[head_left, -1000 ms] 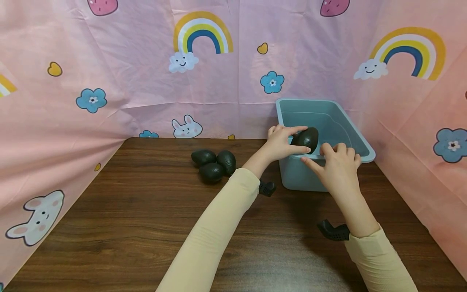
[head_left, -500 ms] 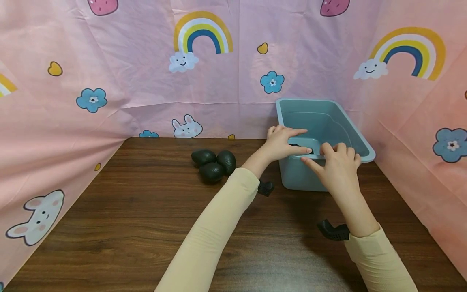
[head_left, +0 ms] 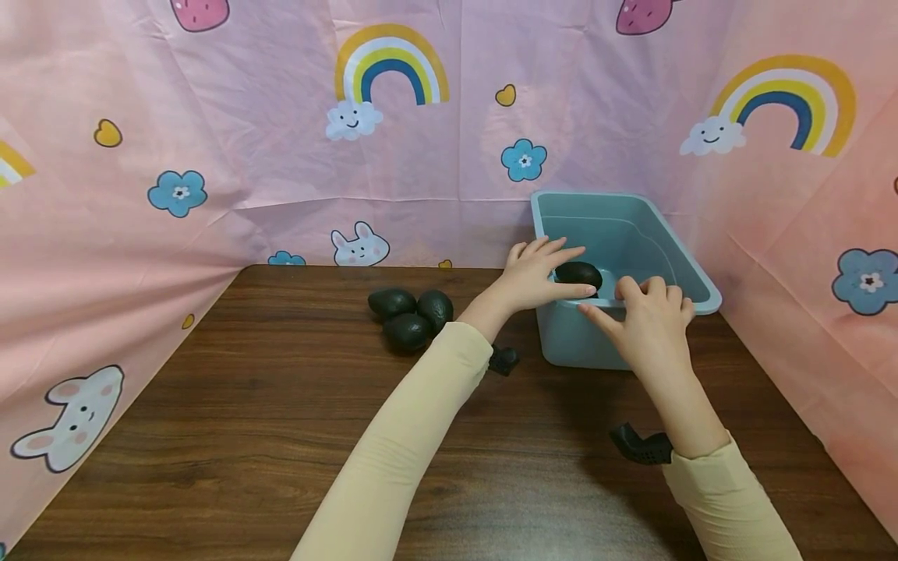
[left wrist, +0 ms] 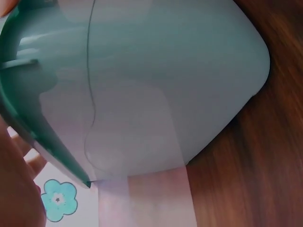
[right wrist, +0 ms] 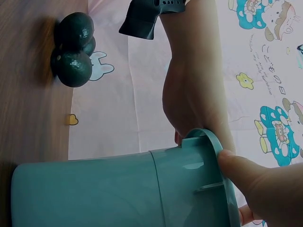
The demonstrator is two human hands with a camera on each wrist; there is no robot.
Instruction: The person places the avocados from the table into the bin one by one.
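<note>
My left hand (head_left: 536,274) hovers at the near left corner of a blue-green plastic bin (head_left: 596,335), its fingers spread and straight. Just past its thumb, a dark green avocado (head_left: 578,273) shows inside the bin, partly covered by that thumb. With my right hand (head_left: 648,323) I hold the bin's near rim, thumb on the outer side and fingers curled over into it. The right wrist view shows this thumb (right wrist: 241,168) pressed at the rim, with the left hand beyond. The left wrist view is filled by the bin's outer wall (left wrist: 156,85).
Several avocados (head_left: 407,332) lie clustered on the dark wooden table (head_left: 281,436), left of the bin. A pink patterned cloth (head_left: 281,156) hangs behind and along both sides. Black wrist-worn mounts (head_left: 641,444) stick out from my forearms.
My left hand has let go of the avocado, which dropped into the bin. Its fingers have spread and the hand has drawn slightly left. The right hand has stayed on the rim.
</note>
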